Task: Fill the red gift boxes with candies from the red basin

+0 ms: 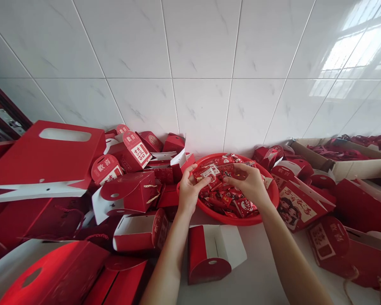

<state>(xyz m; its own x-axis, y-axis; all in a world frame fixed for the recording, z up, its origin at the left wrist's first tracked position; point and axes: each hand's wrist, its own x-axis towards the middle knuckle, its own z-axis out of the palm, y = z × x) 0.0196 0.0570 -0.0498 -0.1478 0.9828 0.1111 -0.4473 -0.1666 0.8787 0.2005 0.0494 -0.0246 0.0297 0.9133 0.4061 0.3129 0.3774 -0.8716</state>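
Note:
A round red plastic basket [269,207] full of wrapped candies [224,197] stands against the wall. My left hand [189,190] is over its left side, thumb and fingers closed on a small white-and-red wrapped candy [209,173]. Over the right side of the same basket is my right hand [250,183], its thumb and forefinger apart just above the candies. Its other fingers are partly hidden. Between my forearms, in front of the basket, an open red gift box [198,254] lies with its white inside showing and a flap spread to the right.
Many red gift boxes [127,192] crowd the left side, among them a large one [60,159] with an oval cutout. More red boxes [305,199] lie to the right. A cardboard carton [352,169] with dark red items stands at the far right. White wall tiles [200,110] rise behind.

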